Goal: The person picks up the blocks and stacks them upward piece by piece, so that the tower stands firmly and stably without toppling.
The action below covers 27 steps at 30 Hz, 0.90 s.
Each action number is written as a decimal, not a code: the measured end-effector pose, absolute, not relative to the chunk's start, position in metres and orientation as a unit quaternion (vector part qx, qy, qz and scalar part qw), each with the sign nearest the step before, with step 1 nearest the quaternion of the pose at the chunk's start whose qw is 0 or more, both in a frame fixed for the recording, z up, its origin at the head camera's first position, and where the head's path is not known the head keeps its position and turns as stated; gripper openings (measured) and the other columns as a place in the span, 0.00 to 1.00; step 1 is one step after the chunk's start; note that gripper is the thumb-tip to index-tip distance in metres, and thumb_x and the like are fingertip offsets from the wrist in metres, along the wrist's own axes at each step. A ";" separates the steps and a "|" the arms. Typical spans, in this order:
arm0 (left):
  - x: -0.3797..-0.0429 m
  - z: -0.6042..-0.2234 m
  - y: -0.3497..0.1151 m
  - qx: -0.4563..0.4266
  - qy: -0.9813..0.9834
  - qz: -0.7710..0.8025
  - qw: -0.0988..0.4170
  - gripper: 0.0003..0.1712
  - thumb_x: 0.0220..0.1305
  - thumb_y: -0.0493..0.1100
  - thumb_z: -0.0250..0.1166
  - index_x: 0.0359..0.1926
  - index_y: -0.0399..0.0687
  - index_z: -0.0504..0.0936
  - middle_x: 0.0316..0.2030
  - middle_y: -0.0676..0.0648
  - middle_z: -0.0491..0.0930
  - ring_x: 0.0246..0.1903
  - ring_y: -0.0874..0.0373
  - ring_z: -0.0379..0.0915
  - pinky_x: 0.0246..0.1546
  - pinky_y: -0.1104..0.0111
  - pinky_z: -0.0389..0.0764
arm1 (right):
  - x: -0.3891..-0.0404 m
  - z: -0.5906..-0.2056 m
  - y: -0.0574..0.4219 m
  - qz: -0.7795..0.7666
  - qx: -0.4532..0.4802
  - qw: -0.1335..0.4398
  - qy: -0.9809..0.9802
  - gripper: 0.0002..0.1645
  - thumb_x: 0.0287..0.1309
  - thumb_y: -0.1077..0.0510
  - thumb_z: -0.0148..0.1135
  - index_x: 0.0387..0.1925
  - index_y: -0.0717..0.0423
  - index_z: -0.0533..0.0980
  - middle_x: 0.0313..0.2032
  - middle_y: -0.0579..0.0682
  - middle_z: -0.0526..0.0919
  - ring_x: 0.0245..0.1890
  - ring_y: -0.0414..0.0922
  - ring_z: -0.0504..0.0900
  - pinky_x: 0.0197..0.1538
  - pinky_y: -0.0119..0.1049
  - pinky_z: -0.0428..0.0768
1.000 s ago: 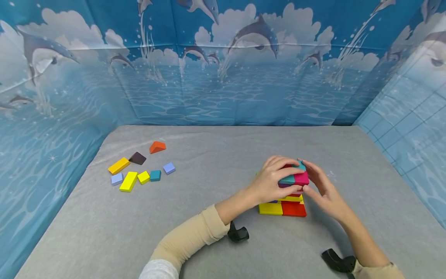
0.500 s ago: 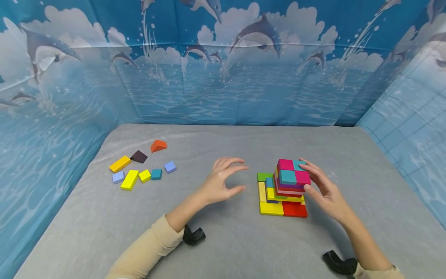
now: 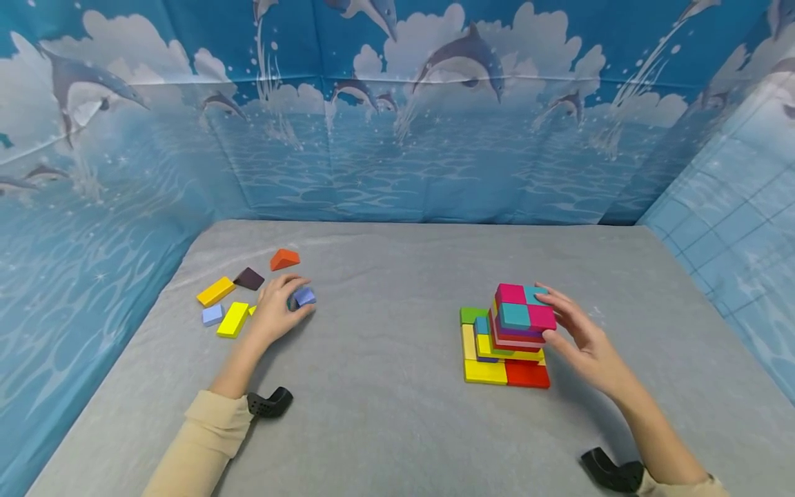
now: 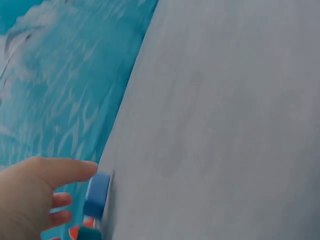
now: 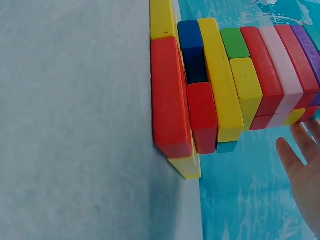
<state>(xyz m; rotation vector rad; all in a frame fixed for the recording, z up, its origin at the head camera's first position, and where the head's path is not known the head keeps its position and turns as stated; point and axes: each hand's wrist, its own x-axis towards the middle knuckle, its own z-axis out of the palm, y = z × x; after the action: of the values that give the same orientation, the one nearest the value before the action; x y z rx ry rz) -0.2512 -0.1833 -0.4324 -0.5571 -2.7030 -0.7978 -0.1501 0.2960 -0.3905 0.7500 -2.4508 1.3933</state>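
In the head view, my left hand (image 3: 276,310) is at the small light-blue block (image 3: 304,297), thumb and fingers to either side of it. The left wrist view has that block (image 4: 97,195) just by the tip of the uppermost digit; whether they touch is unclear. My right hand (image 3: 586,348) stays at the right side of a stepped tower of coloured blocks (image 3: 506,348), fingers near its pink-and-teal top. From the right wrist view, the tower's layers (image 5: 225,85) appear sideways, with the right fingertips close to its upper end.
Left on the grey cloth (image 3: 385,414) lie an orange block (image 3: 284,259), a dark block (image 3: 250,279), an amber block (image 3: 215,291), a yellow block (image 3: 232,319) and another light-blue block (image 3: 212,315). A dolphin-print curtain (image 3: 397,172) borders the cloth behind and at the sides.
My left hand has left the tower and moved left across the cloth to the light-blue block. My right hand has stayed beside the tower.
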 end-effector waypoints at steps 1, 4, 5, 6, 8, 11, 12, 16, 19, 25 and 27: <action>-0.252 -0.434 -0.188 -0.188 -0.934 -0.274 0.131 0.27 0.50 0.41 0.69 0.52 0.40 0.76 0.50 0.37 0.71 0.54 0.39 0.62 0.55 0.42 0.53 | -0.150 -0.390 0.296 0.473 0.253 0.111 -0.836 0.38 0.50 0.77 0.55 0.64 0.62 0.58 0.67 0.49 0.55 0.64 0.35 0.54 0.54 0.16 0.63; -0.254 -0.439 -0.195 -0.183 -0.939 -0.268 0.116 0.25 0.52 0.41 0.68 0.52 0.40 0.76 0.48 0.36 0.74 0.52 0.40 0.65 0.55 0.43 0.55 | -0.149 -0.390 0.295 0.470 0.244 0.110 -0.841 0.38 0.51 0.76 0.55 0.64 0.61 0.58 0.67 0.46 0.55 0.63 0.34 0.54 0.53 0.16 0.63; -0.254 -0.439 -0.195 -0.182 -0.940 -0.265 0.111 0.24 0.53 0.41 0.67 0.52 0.39 0.76 0.48 0.36 0.74 0.51 0.41 0.66 0.54 0.43 0.56 | -0.149 -0.389 0.295 0.468 0.242 0.110 -0.843 0.38 0.51 0.75 0.56 0.64 0.61 0.59 0.67 0.46 0.55 0.63 0.34 0.54 0.53 0.15 0.63; -0.255 -0.440 -0.195 -0.181 -0.941 -0.264 0.108 0.23 0.53 0.41 0.67 0.51 0.39 0.77 0.48 0.37 0.75 0.51 0.41 0.67 0.54 0.44 0.57 | -0.149 -0.389 0.295 0.467 0.240 0.110 -0.844 0.38 0.51 0.75 0.56 0.64 0.60 0.59 0.67 0.45 0.55 0.63 0.34 0.54 0.53 0.15 0.63; -0.256 -0.438 -0.190 -0.184 -0.940 -0.268 0.103 0.22 0.54 0.40 0.66 0.51 0.39 0.77 0.47 0.37 0.76 0.50 0.41 0.68 0.53 0.45 0.60 | -0.149 -0.389 0.295 0.465 0.239 0.111 -0.845 0.38 0.51 0.75 0.56 0.64 0.60 0.59 0.67 0.44 0.56 0.63 0.33 0.54 0.53 0.15 0.63; -0.257 -0.432 -0.177 -0.197 -0.927 -0.302 0.106 0.20 0.54 0.39 0.66 0.49 0.39 0.79 0.45 0.38 0.77 0.48 0.43 0.70 0.50 0.48 0.65 | -0.149 -0.389 0.295 0.461 0.236 0.113 -0.848 0.38 0.51 0.75 0.56 0.64 0.60 0.59 0.66 0.44 0.56 0.63 0.33 0.54 0.53 0.15 0.63; -0.257 -0.429 -0.170 -0.204 -0.919 -0.320 0.109 0.20 0.54 0.39 0.67 0.49 0.39 0.79 0.44 0.39 0.77 0.47 0.44 0.71 0.49 0.49 0.67 | -0.149 -0.389 0.295 0.459 0.235 0.113 -0.849 0.38 0.51 0.75 0.57 0.64 0.60 0.59 0.66 0.43 0.56 0.63 0.33 0.55 0.53 0.15 0.63; -0.257 -0.414 -0.136 -0.245 -0.877 -0.395 0.125 0.19 0.52 0.36 0.68 0.48 0.39 0.80 0.43 0.41 0.78 0.44 0.48 0.74 0.45 0.52 0.74 | -0.149 -0.389 0.295 0.455 0.227 0.111 -0.854 0.37 0.51 0.74 0.58 0.64 0.59 0.60 0.66 0.44 0.56 0.62 0.32 0.55 0.53 0.15 0.63; -0.255 -0.401 -0.104 -0.288 -0.842 -0.434 0.138 0.18 0.52 0.35 0.68 0.46 0.39 0.81 0.42 0.42 0.78 0.42 0.51 0.75 0.44 0.56 0.76 | -0.149 -0.388 0.295 0.455 0.224 0.107 -0.856 0.37 0.52 0.73 0.58 0.64 0.58 0.60 0.66 0.46 0.56 0.62 0.31 0.55 0.52 0.15 0.63; -0.244 -0.377 -0.035 -0.379 -0.784 -0.474 0.134 0.17 0.53 0.34 0.67 0.46 0.38 0.81 0.42 0.43 0.78 0.42 0.55 0.75 0.44 0.69 0.76 | -0.149 -0.388 0.296 0.455 0.222 0.105 -0.856 0.37 0.52 0.73 0.58 0.64 0.58 0.60 0.66 0.47 0.57 0.62 0.31 0.55 0.52 0.15 0.63; -0.239 -0.371 -0.014 -0.400 -0.772 -0.477 0.127 0.17 0.53 0.35 0.67 0.47 0.38 0.81 0.43 0.43 0.77 0.42 0.56 0.75 0.44 0.72 0.75 | -0.149 -0.388 0.296 0.453 0.223 0.107 -0.856 0.37 0.52 0.73 0.58 0.64 0.58 0.61 0.65 0.47 0.57 0.62 0.31 0.55 0.52 0.15 0.63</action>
<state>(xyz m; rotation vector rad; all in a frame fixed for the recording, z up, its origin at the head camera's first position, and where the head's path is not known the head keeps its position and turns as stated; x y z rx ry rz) -0.2391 -0.0137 -0.3709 -1.1642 -2.2471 -1.3877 -0.1491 0.2963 -0.3877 0.6577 -2.5215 1.3338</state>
